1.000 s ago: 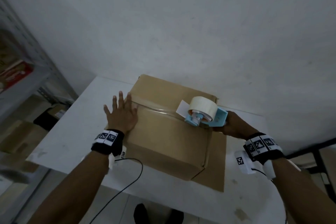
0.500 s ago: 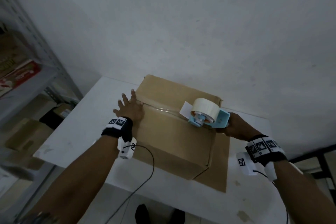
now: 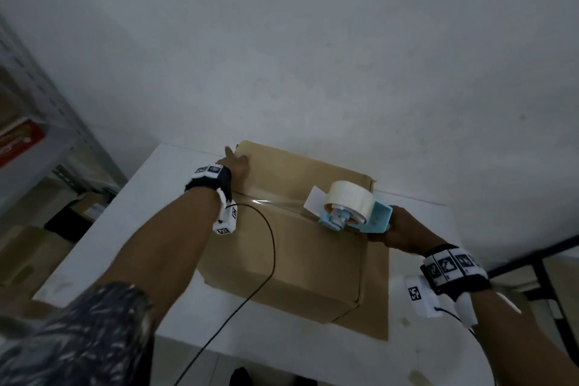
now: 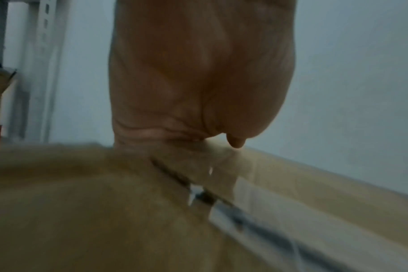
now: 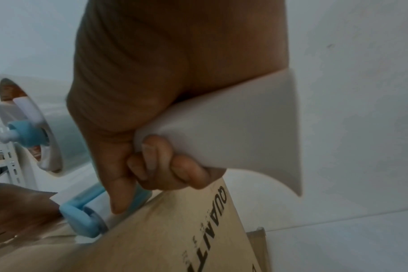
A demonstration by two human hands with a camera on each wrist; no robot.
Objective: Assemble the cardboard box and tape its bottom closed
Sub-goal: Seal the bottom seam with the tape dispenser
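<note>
cardboard box [image 3: 291, 247] sits on the white table [image 3: 131, 222], bottom flaps up and folded shut, with its far side close to the wall. clear tape [image 3: 275, 202] runs along the centre seam from the left edge toward the right. we judge the box light and hollow: its panels are stiff at the edges and corners but will flex inward over the seam, so we press near the edges, not mid-flap. an empty box slides easily on a smooth table and needs bracing.

our left hand [image 3: 236, 164] rests on the far-left corner of the box top; the head view shows fingers extended, the wrist view shows only the palm against the cardboard, so we read it as flat and holding nothing.

our right hand [image 5: 151, 128] is curled tight around the white handle of the tape dispenser [image 3: 351, 213], whose blue frame and roll sit at the right end of the seam, with the roller on the box's right top edge.

the strip looks nearly complete; what remains, in our judgement, is carrying it over the right edge and cutting it.

a loose flap [image 3: 366, 323] lies flat on the table at the near right. a metal shelf [image 3: 47, 141] stands at the left.
</note>
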